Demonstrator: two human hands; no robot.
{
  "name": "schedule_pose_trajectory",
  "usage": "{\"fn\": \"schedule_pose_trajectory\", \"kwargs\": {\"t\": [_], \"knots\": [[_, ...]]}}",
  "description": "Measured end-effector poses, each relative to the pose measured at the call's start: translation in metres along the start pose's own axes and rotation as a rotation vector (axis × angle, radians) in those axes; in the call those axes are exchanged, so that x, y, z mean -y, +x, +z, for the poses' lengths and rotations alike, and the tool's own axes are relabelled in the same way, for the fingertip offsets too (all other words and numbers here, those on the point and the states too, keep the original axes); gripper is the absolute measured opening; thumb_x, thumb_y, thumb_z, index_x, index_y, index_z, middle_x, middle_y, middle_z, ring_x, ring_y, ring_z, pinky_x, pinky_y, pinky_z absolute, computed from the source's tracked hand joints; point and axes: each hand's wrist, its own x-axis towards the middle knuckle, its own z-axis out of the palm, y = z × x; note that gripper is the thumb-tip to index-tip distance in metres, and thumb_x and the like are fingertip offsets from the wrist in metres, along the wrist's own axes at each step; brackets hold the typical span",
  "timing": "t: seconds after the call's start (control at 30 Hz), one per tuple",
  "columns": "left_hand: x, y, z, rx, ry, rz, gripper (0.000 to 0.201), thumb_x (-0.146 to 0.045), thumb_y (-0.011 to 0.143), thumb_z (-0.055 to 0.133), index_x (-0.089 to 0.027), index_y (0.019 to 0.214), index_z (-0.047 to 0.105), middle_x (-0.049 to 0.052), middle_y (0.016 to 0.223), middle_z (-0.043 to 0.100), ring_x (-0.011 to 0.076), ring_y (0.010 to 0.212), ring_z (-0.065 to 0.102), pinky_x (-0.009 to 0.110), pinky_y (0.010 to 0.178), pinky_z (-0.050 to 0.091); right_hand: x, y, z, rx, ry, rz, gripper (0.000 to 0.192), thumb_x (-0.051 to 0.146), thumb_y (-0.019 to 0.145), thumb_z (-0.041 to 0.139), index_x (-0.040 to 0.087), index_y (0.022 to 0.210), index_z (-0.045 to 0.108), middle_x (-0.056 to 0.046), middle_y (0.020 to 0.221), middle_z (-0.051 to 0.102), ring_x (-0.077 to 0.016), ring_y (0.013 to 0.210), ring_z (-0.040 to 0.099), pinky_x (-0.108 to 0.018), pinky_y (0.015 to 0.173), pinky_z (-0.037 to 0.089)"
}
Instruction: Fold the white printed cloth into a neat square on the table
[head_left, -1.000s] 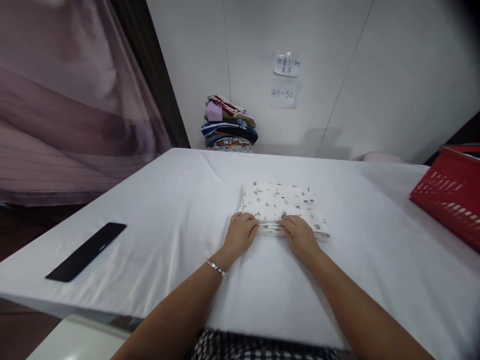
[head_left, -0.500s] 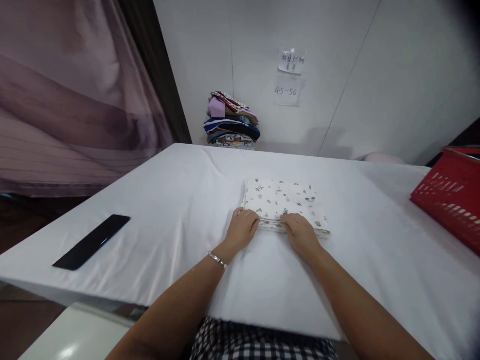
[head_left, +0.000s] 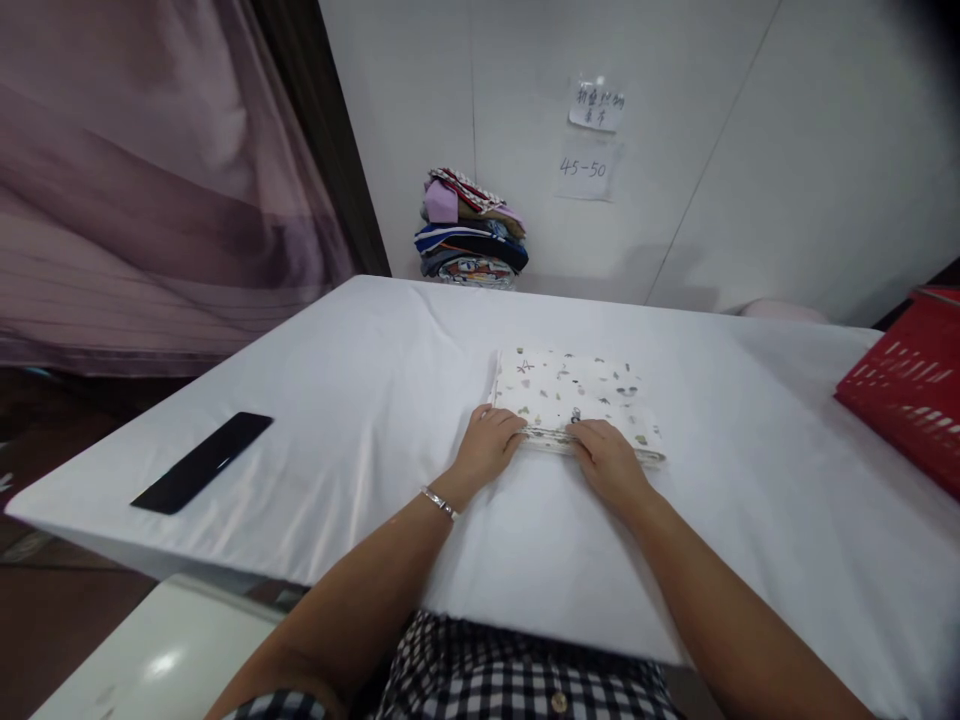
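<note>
A white cloth (head_left: pixel 570 385) with small printed motifs lies folded in a flat, layered rectangle on the table. My left hand (head_left: pixel 491 440) grips its near left corner, fingers on top and bent over the front edge. Along the same edge, a little right of the middle, my right hand (head_left: pixel 606 455) is closed on the layers in the same way. Both thumbs are mostly hidden at the front fold. Between the hands the stacked layers show at the edge.
A white tablecloth (head_left: pixel 360 370) covers the table. At left lies a flat black object (head_left: pixel 202 465). Beyond the far edge is a pile of folded fabrics (head_left: pixel 472 235) against the wall. A red perforated basket (head_left: pixel 911 385) stands at right; a pinkish curtain (head_left: pixel 150 200) hangs at left.
The whole view has shifted slightly as the head camera moved. Both hands keep their places on the cloth's near edge, and the cloth looks the same.
</note>
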Motion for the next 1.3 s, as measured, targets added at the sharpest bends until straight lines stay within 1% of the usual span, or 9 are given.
{"fn": "schedule_pose_trajectory", "kwargs": {"t": [0.17,0.4,0.57,0.9,1.07,1.2,1.3], "knots": [[-0.0003,0.0000,0.0010,-0.009,0.001,-0.011,0.018,-0.021,0.090,0.043,-0.023,0.101,0.058,0.001,0.096,0.064,0.0160,0.094,0.056,0.041,0.099,0.030,-0.0023,0.0004,0.0011,-0.015,0.008,0.015,0.026,0.020,0.089,0.042,0.019,0.108,0.061,-0.010,0.101,0.065,-0.0238,0.094,0.056,-0.040,0.082,0.047],[0.0008,0.0002,0.0050,-0.020,0.054,0.006,0.023,-0.019,0.091,0.040,-0.023,0.106,0.057,0.002,0.094,0.063,0.0169,0.092,0.056,0.041,0.099,0.031,-0.0031,-0.0003,0.0006,-0.029,0.057,0.039,0.028,0.021,0.090,0.040,0.022,0.109,0.061,-0.008,0.100,0.065,-0.0231,0.093,0.057,-0.040,0.081,0.048],[-0.0004,0.0019,0.0054,-0.022,0.097,0.006,0.025,-0.015,0.090,0.039,-0.021,0.107,0.056,0.003,0.090,0.063,0.0174,0.089,0.056,0.042,0.097,0.032,-0.0022,-0.0019,-0.0009,-0.012,0.020,0.030,0.027,0.023,0.088,0.045,0.020,0.111,0.059,-0.010,0.104,0.064,-0.0245,0.097,0.055,-0.042,0.084,0.046],[-0.0005,0.0026,0.0044,-0.023,0.078,0.006,0.024,-0.015,0.091,0.038,-0.022,0.102,0.058,0.003,0.090,0.063,0.0172,0.089,0.056,0.043,0.098,0.031,-0.0013,-0.0026,0.0017,0.020,-0.096,0.016,0.031,0.016,0.087,0.043,0.018,0.114,0.058,-0.011,0.105,0.063,-0.0244,0.096,0.055,-0.040,0.082,0.045],[-0.0009,0.0001,0.0019,-0.024,0.054,0.032,0.020,-0.025,0.088,0.049,-0.023,0.105,0.057,0.003,0.093,0.063,0.0188,0.090,0.056,0.045,0.099,0.030,-0.0054,-0.0019,0.0051,0.008,-0.125,0.002,0.032,0.012,0.087,0.040,0.018,0.113,0.058,-0.011,0.103,0.064,-0.0239,0.092,0.056,-0.038,0.079,0.046],[-0.0012,0.0002,0.0003,-0.033,0.048,0.016,0.019,-0.019,0.090,0.042,-0.023,0.100,0.058,0.002,0.093,0.063,0.0173,0.090,0.056,0.044,0.100,0.029,-0.0036,-0.0034,0.0014,-0.058,-0.114,-0.048,0.033,0.009,0.086,0.039,0.017,0.112,0.058,-0.011,0.101,0.064,-0.0237,0.092,0.056,-0.038,0.079,0.046],[-0.0015,0.0001,-0.0012,-0.036,0.070,0.014,0.018,-0.019,0.090,0.041,-0.022,0.096,0.058,0.001,0.093,0.063,0.0167,0.090,0.056,0.044,0.101,0.028,-0.0006,-0.0068,-0.0011,-0.088,-0.097,-0.075,0.034,0.008,0.086,0.038,0.017,0.112,0.058,-0.011,0.100,0.064,-0.0234,0.091,0.056,-0.038,0.078,0.047]]}}
